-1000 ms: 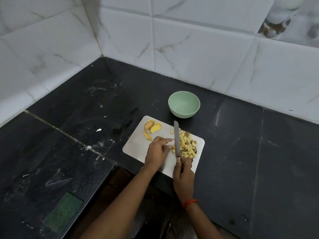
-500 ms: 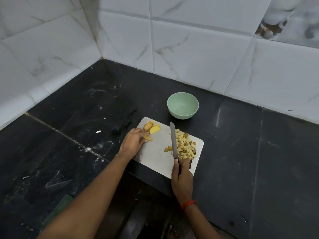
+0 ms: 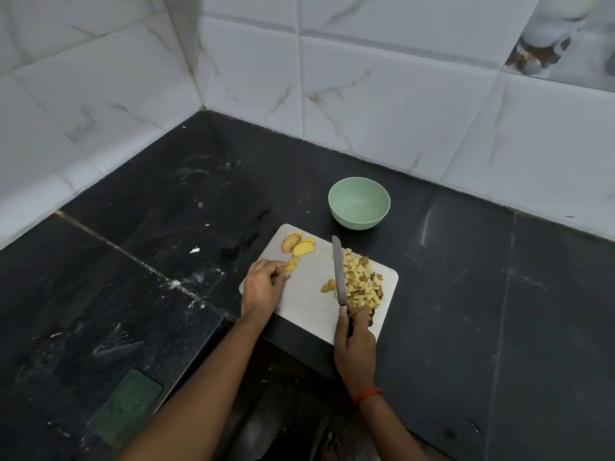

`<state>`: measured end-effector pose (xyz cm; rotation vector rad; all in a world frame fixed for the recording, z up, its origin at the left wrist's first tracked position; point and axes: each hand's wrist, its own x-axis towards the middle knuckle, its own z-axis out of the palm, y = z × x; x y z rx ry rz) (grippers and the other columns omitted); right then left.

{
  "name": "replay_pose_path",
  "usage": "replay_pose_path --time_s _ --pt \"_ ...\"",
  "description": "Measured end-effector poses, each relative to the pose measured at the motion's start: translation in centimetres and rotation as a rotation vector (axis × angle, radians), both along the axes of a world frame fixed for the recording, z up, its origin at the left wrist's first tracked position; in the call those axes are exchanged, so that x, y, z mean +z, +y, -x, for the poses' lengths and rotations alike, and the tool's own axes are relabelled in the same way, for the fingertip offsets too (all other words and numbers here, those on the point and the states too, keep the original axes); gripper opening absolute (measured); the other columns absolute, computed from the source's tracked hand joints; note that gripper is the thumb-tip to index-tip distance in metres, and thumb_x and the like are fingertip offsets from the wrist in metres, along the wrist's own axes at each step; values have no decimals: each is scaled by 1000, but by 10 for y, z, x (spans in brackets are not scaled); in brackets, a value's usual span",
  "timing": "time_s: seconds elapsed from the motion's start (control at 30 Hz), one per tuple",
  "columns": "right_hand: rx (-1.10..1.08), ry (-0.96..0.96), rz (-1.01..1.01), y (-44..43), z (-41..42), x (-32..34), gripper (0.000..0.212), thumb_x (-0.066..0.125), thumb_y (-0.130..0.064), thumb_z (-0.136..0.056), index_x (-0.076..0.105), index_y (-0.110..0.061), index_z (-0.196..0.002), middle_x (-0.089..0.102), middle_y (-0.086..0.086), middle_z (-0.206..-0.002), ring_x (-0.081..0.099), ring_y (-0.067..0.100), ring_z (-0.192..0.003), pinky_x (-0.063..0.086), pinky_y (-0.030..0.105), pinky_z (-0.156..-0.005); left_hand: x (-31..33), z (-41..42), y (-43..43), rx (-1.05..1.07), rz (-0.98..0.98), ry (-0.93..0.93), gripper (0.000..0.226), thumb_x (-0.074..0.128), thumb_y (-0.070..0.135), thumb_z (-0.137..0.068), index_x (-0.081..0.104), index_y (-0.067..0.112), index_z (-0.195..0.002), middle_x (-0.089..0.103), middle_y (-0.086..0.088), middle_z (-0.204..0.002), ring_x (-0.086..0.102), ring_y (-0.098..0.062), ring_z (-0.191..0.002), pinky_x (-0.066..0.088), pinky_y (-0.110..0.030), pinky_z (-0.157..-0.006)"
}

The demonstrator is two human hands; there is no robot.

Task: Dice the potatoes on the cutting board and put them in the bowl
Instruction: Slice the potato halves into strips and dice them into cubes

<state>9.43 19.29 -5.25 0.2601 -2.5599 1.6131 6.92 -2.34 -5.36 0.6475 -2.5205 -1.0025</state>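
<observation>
Head view: pale green round bowl (image 3: 358,202), inside bare, stands just beyond white rectangular cutting board (image 3: 309,294) (diced potato pile (image 3: 362,282) on it). Left hand (image 3: 263,287) pinches yellow potato slice (image 3: 291,265); right hand (image 3: 354,347) grips steel knife (image 3: 339,271).

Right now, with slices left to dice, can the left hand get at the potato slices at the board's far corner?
Likely yes: the left hand lies beside the potato slices; nothing stands between them.

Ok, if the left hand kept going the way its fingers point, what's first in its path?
The left hand seems to pinch a slice at its fingertips; beyond that, likely the wedges.
</observation>
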Motion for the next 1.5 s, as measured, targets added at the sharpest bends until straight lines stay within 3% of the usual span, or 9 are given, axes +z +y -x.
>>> replay_pose_path --time_s 0.17,0.3,0.53,0.63,0.77,0.9,1.07,1.23,1.5 --pt "8 0 -14 0 0 0 15 45 -35 -101 37 -34 -88 55 -14 -65 58 7 -58 36 16 -46 -10 -16 4 -65 18 16 13 75 19 -90 78 16 -103 68 7 -96 59 -11 -98 47 -20 -85" --pt "7 -3 -27 -1 0 0 14 44 -37 -101 36 -37 -89 57 -11 -66 59 9 -58 44 29 -45 -7 -16 4 -74 109 -29 18 70 18 -94 77 14 -110 70 1 -100 58 -17 -101 49 -29 -89" --pt "-1 5 -49 -1 -1 0 13 45 -35 -102 37 -38 -91 57 -13 -66 59 7 -58 45 29 -44 4 7 -15 -86 238 -180 38 58 8 -96 67 20 -131 67 -11 -98 52 -28 -96 51 -44 -89" --pt "-5 -2 -64 -1 -2 1 15 44 -36 -102 35 -41 -91 58 -12 -67 59 8 -57 45 32 -45 9 6 -17 -130 109 -150 35 60 9 -96 69 21 -127 71 -5 -106 51 -23 -102 49 -37 -92" --pt "-16 2 -88 -2 -2 -1 10 43 -38 -102 37 -38 -94 61 -12 -72 61 9 -60 50 37 -49 6 -7 -8 -289 99 -107 25 63 12 -96 76 21 -115 70 5 -106 55 -16 -103 43 -24 -86" --pt "-10 -2 -148 -4 -2 -4 8 42 -40 -102 40 -38 -96 62 -9 -70 62 12 -59 51 42 -50 1 -9 -9 -357 79 -119 21 64 18 -97 75 22 -115 58 12 -100 49 -9 -102 43 -23 -88" --pt "16 39 -289 -8 -4 3 14 44 -39 -103 45 -31 -92 59 -7 -66 60 14 -58 50 40 -50 -1 -15 -11 -335 -61 -62 25 71 32 -93 74 24 -116 58 15 -102 53 -4 -102 49 -21 -85" --pt "92 33 -522 -28 -19 -1 24 29 -45 -104 36 -26 -91 61 -3 -68 62 27 -59 50 42 -49 -13 -17 -6 -259 -82 10 19 80 34 -86 79 20 -98 58 12 -94 53 -10 -98 48 -25 -81" --pt "92 3 -649 -43 -25 0 20 38 -37 -104 27 -27 -90 57 -1 -63 56 29 -51 47 38 -45 -17 -16 -5 -249 -59 33 18 76 36 -88 78 21 -99 57 16 -93 50 -5 -96 46 -21 -80"
